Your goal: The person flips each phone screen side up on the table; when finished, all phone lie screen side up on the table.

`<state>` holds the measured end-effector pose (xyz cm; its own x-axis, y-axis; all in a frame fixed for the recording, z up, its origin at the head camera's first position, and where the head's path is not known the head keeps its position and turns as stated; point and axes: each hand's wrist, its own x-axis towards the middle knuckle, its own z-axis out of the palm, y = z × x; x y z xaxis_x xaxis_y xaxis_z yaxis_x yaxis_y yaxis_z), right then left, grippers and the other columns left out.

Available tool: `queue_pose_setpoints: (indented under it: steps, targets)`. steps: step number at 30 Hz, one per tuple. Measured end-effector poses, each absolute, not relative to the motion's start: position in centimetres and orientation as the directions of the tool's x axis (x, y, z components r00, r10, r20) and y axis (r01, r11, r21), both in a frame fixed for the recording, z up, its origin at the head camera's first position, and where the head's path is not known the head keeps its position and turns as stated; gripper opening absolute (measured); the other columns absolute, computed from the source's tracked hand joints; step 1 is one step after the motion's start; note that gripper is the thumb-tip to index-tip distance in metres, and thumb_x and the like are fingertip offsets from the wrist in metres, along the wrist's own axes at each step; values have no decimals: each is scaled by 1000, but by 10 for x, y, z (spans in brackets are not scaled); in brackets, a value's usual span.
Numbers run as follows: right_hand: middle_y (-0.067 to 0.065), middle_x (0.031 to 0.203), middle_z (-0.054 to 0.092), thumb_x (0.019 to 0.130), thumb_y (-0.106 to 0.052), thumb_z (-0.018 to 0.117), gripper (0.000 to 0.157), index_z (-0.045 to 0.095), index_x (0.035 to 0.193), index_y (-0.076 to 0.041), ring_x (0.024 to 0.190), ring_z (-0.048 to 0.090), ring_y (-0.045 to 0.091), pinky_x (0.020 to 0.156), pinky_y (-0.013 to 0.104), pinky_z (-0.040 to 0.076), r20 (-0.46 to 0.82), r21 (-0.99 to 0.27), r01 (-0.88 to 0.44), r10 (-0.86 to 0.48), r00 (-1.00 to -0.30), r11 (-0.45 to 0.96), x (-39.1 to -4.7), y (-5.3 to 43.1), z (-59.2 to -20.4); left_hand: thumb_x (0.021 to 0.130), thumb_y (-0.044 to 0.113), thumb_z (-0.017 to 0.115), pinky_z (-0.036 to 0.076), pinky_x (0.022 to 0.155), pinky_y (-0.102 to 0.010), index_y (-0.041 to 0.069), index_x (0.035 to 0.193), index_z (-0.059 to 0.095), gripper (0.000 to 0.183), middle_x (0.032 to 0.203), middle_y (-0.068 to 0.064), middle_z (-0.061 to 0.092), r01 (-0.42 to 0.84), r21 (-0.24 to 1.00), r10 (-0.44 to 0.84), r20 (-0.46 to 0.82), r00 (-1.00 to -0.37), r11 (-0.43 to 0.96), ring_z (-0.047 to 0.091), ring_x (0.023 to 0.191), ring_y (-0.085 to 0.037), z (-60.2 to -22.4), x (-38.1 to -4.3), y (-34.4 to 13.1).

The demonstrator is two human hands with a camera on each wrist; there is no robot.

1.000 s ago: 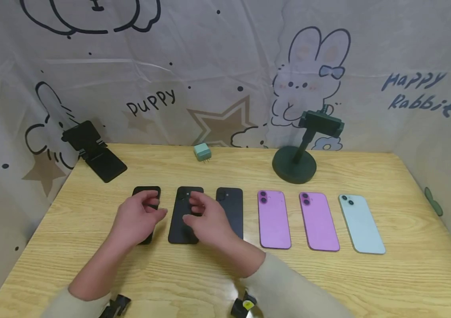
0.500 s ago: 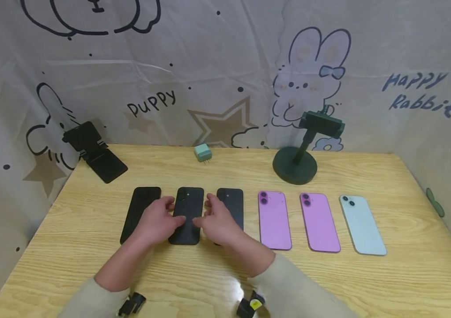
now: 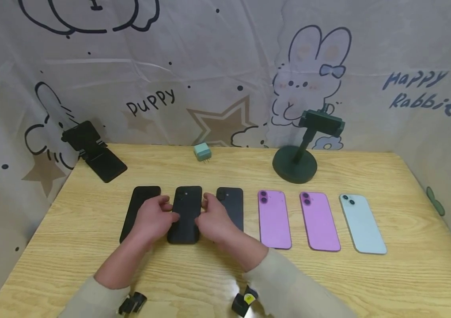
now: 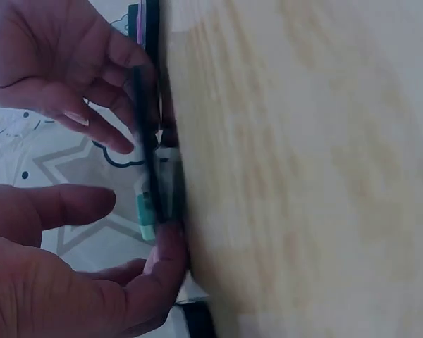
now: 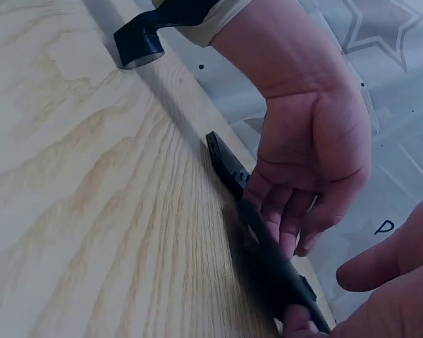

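A black phone (image 3: 186,223), camera side up, lies between my two hands. My left hand (image 3: 153,219) holds its left edge, and my right hand (image 3: 216,221) grips the opposite edge. From the left wrist, the phone (image 4: 148,148) shows edge-on and tilted, with fingertips of the left hand (image 4: 63,282) at its lower end. In the right wrist view the fingers of both hands meet the raised phone (image 5: 268,257). Another black phone (image 3: 135,207) is partly covered by my left hand. A dark phone with a rear camera (image 3: 234,207) is partly behind my right hand.
Two pink phones (image 3: 274,221) (image 3: 320,223) and a pale blue phone (image 3: 362,225) continue the row on the wooden table (image 3: 193,278). Farther back stand a black folding stand (image 3: 100,154), a green charger plug (image 3: 202,152) and a round-based phone holder (image 3: 294,164).
My left hand has moved right, off the leftmost phone, to the middle black phone's left edge. The right hand has shifted to its right edge. That phone has since shifted slightly.
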<state>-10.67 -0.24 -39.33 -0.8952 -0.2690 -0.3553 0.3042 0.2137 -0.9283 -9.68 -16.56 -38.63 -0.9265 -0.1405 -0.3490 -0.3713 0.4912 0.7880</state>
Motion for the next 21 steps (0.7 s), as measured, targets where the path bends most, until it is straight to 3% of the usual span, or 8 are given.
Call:
queue_pose_setpoints:
  steps: [5, 10, 18, 21]
  targets:
    - [18, 130, 52, 84, 18, 49, 64, 39, 147, 6, 123, 49, 31, 100, 45, 45, -307, -940, 250, -253, -918, 232, -109, -4, -400, 87, -7, 63, 53, 78, -35, -10, 138, 49, 53, 120, -22, 56, -408, 844, -150, -380, -913, 347, 55, 106, -31, -389, -98, -165]
    - [17, 134, 52, 85, 18, 59, 66, 43, 147, 2, 123, 54, 32, 93, 39, 50, -280, -945, 227, -221, -934, 235, -108, -2, -403, 88, -7, 61, 52, 70, -30, -8, 136, 52, 49, 117, -20, 57, -427, 875, -160, -399, -903, 228, 56, 96, -26, -388, -100, -167]
    - [10, 130, 59, 86, -6, 78, 64, 51, 144, -5, 90, 66, 16, 72, 28, 55, -231, -939, 160, -216, -949, 305, -108, 0, -403, 99, 8, 60, 54, 72, -32, -6, 129, 53, 35, 109, -18, 66, -370, 910, -73, -363, -929, 186, 63, 87, -22, -385, -103, -176]
    - [9, 129, 60, 86, -15, 81, 67, 51, 145, -7, 85, 66, 12, 72, 27, 55, -205, -937, 118, -247, -947, 328, -108, 1, -403, 99, 11, 61, 54, 72, -32, -5, 126, 54, 32, 106, -18, 67, -340, 925, -46, -337, -940, 170, 64, 86, -22, -384, -103, -177]
